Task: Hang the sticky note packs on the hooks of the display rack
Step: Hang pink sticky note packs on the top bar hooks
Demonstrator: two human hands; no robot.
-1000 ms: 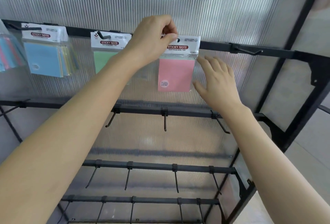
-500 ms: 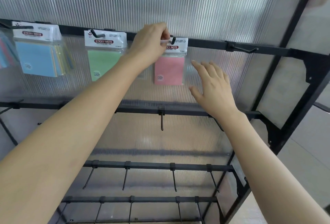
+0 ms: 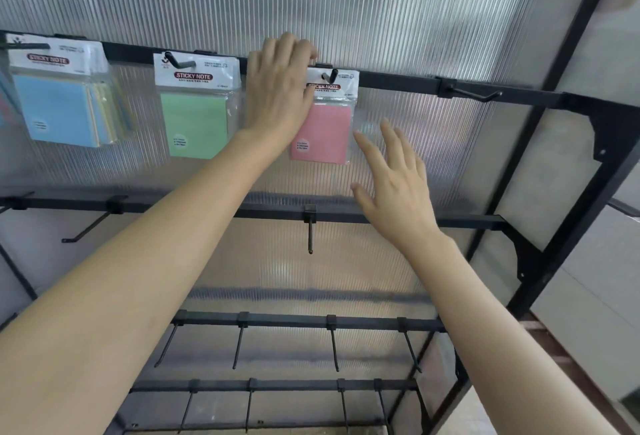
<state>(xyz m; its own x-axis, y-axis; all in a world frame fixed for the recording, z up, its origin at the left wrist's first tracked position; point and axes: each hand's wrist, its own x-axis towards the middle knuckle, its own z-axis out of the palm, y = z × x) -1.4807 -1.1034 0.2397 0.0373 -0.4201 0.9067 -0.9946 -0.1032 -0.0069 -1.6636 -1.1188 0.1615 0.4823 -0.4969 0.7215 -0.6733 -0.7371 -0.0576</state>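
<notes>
Fingers of my left hand (image 3: 280, 88) bend up toward the top black rail (image 3: 398, 80) of the black metal display rack (image 3: 616, 129). The back of that hand covers the left part of the white header card on the pink sticky note pack in its clear plastic sleeve (image 3: 325, 133). The fingertips are turned away from me, so I cannot tell whether they pinch the card or only lie against it.

My right hand (image 3: 394, 185) is raised just right of and below the pink pack, palm toward the ribbed translucent back panel (image 3: 381, 1). Its fingers are straight and spread, holding nothing; the index tip is close to the pack's right edge, and I cannot say if it touches.

The pink pack hangs from a short black hook (image 3: 331, 75) that pokes through the hole in its header. To its left a green sticky note pack (image 3: 195, 123) hangs on its own hook, and further left hangs a blue sticky note pack (image 3: 55, 109) with more packs behind it. To the right another black hook (image 3: 474, 96) juts from the same rail. Lower rails carry more hooks (image 3: 310, 230).
</notes>
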